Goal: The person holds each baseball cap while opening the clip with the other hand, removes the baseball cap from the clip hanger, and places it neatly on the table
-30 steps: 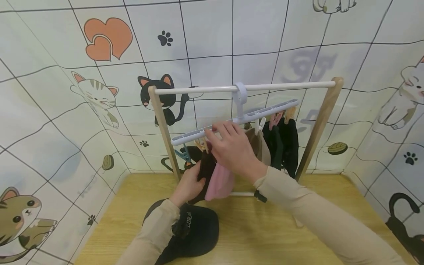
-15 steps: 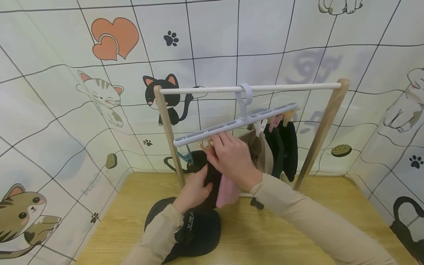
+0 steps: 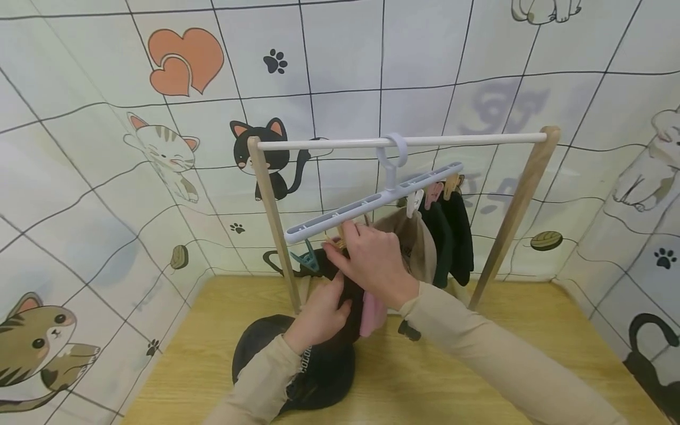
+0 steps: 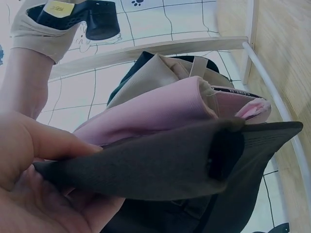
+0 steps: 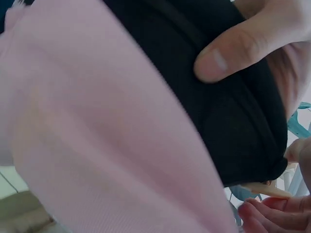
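My left hand [image 3: 321, 313] pinches the edge of a dark brown cap [image 4: 146, 170], its thumb flat on the cloth in the right wrist view. At the cap's upper edge, just under the pale lilac clip hanger [image 3: 340, 213], my right hand [image 3: 372, 260] pinches a peach clip [image 5: 265, 188]. Right beside the brown cap hangs a pink cap [image 4: 155, 109], partly hidden by my right hand in the head view. A beige cap [image 3: 422, 248] and darker caps hang farther along, under white, pink and yellow clips. A teal clip [image 3: 307, 258] dangles at the hanger's near end.
The hanger hooks over the white rail [image 3: 467, 140] of a small rack with wooden legs [image 3: 512, 218]. A black cap [image 3: 260, 348] with white lettering lies on the wooden table [image 3: 457, 366], below my left forearm. A cat-patterned wall covering [image 3: 340, 65] stands behind.
My right hand has moved from the hanger bar down to the peach clip. My left hand has shifted right with the brown cap. The hanger's near end has swung slightly right and lower.
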Tool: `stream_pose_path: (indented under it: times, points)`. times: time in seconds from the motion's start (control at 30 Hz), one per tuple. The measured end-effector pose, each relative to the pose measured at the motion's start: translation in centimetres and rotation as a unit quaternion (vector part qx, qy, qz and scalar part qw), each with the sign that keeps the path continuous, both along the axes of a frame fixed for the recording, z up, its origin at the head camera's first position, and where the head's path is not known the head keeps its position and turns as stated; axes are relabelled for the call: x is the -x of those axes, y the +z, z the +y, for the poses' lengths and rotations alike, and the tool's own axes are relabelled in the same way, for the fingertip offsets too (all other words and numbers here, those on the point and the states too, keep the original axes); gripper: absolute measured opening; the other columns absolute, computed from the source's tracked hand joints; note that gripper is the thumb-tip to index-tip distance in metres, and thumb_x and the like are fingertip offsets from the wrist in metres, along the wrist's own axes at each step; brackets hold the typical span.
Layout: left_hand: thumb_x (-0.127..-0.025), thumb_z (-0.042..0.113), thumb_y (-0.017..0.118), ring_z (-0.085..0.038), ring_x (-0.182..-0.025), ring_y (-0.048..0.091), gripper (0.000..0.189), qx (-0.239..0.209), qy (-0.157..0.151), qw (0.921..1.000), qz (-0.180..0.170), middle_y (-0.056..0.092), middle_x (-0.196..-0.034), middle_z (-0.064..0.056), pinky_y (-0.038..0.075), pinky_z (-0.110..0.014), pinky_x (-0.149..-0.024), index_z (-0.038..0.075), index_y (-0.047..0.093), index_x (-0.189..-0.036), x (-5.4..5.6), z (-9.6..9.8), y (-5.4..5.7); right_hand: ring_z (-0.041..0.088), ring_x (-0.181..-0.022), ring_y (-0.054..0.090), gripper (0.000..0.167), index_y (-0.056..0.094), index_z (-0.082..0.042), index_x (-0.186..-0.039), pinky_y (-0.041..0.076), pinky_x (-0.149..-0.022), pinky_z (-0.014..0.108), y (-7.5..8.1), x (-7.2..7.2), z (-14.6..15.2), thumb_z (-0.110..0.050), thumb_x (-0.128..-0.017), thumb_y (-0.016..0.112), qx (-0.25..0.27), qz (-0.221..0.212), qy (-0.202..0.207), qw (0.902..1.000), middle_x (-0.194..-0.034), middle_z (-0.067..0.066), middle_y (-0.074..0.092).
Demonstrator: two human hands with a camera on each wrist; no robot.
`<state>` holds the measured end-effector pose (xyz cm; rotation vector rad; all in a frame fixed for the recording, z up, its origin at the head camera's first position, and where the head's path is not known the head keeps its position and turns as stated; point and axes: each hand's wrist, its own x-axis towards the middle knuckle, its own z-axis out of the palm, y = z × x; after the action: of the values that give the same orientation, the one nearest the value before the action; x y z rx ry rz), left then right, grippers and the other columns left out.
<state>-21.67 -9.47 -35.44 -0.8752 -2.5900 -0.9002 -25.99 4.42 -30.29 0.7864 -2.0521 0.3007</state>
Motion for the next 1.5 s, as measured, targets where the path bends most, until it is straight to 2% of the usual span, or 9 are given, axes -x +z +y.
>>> stream_pose_path:
  times: [0.13,0.3,0.4,0.53,0.73,0.93,1.03,1.27,1.5]
  points:
    - [-0.084,-0.008,0.062,-0.034,-0.081,0.065,0.040,-0.001,0.005,1.0000,-0.008,0.065,-0.090,-0.022,0.051,-0.046,-0.074,-0.012,0.048,-0.121,-0.1,0.2,-0.2,0.012,-0.037,0.034,0.032,0.051,-0.004,-0.087,0.026,-0.036,0.024,0.1,-0.3,-0.1,-0.029,-0.088,0.070,0.017,-0.047,0.030,0.9983,-0.051,-0.003,0.034]
    - [-0.084,-0.007,0.062,-0.034,-0.082,0.065,0.043,-0.002,0.011,0.9999,-0.012,0.065,-0.090,-0.022,0.051,-0.046,-0.074,-0.012,0.046,-0.124,-0.2,0.3,-0.3,0.010,-0.038,0.037,0.027,0.052,-0.002,-0.093,0.028,-0.037,0.023,0.2,-0.5,-0.1,-0.021,-0.088,0.071,0.040,-0.087,0.065,0.9933,-0.051,-0.004,0.036]
    - [-0.085,-0.006,0.062,-0.034,-0.081,0.065,0.044,-0.003,0.015,0.9998,-0.015,0.065,-0.090,-0.022,0.052,-0.046,-0.073,-0.011,0.046,-0.125,-0.4,0.3,-0.4,0.009,-0.038,0.037,0.023,0.052,-0.003,-0.092,0.028,-0.037,0.023,0.3,-0.5,-0.1,-0.019,-0.088,0.069,0.052,-0.113,0.081,0.9890,-0.051,-0.004,0.037]
    - [-0.084,-0.006,0.062,-0.033,-0.088,0.065,0.045,-0.028,0.017,0.9994,-0.008,0.066,-0.097,-0.022,0.051,-0.046,-0.078,-0.009,0.045,-0.126,-0.5,0.4,-0.7,0.010,-0.039,0.036,0.018,0.052,-0.007,-0.085,0.028,-0.038,0.024,0.8,-0.6,-0.1,-0.020,-0.090,0.064,0.076,-0.176,0.093,0.9772,-0.050,-0.006,0.036]
    - [-0.080,-0.010,0.062,-0.031,-0.089,0.066,0.037,-0.095,0.014,0.9952,0.019,0.067,-0.099,-0.020,0.052,-0.046,-0.076,-0.005,0.052,-0.116,-0.8,0.2,-1.1,0.011,-0.043,0.042,0.017,0.057,-0.008,-0.087,0.031,-0.040,0.026,1.7,-0.5,-0.3,-0.023,-0.093,0.062,0.105,-0.269,0.106,0.9516,-0.052,-0.004,0.046]
    - [-0.080,-0.010,0.060,-0.026,-0.085,0.066,0.039,-0.131,0.015,0.9913,0.005,0.068,-0.098,-0.018,0.052,-0.042,-0.074,-0.004,0.052,-0.118,-1.4,-0.1,-0.7,0.012,-0.060,0.059,0.021,0.062,-0.008,-0.084,0.043,-0.050,0.029,2.4,-0.2,-0.5,-0.027,-0.093,0.063,0.140,-0.342,0.111,0.9225,-0.069,-0.001,0.065]
    - [-0.080,-0.011,0.060,-0.022,-0.083,0.065,0.040,-0.138,0.015,0.9904,-0.001,0.068,-0.098,-0.016,0.052,-0.041,-0.074,-0.003,0.053,-0.119,-1.6,-0.3,-0.5,0.014,-0.067,0.064,0.023,0.066,-0.007,-0.087,0.047,-0.056,0.031,2.8,-0.1,-0.5,-0.029,-0.092,0.063,0.160,-0.379,0.118,0.9038,-0.074,0.000,0.068]
    - [-0.079,-0.012,0.059,-0.017,-0.075,0.062,0.037,-0.139,0.010,0.9903,-0.005,0.069,-0.093,-0.013,0.051,-0.036,-0.069,-0.001,0.056,-0.115,-1.7,-0.7,-0.1,0.025,-0.056,0.064,0.021,0.071,-0.006,-0.091,0.050,-0.051,0.031,3.2,0.2,-0.3,-0.025,-0.093,0.063,0.209,-0.463,0.156,0.8473,-0.068,0.004,0.065]
    - [-0.078,-0.012,0.059,-0.017,-0.073,0.062,0.035,-0.122,0.013,0.9924,0.015,0.069,-0.089,-0.012,0.051,-0.035,-0.067,-0.002,0.057,-0.112,-1.6,-0.7,-0.2,0.020,-0.066,0.068,0.024,0.073,-0.002,-0.090,0.056,-0.059,0.034,3.3,0.4,-0.2,-0.023,-0.093,0.062,0.250,-0.501,0.166,0.8120,-0.083,0.009,0.064]
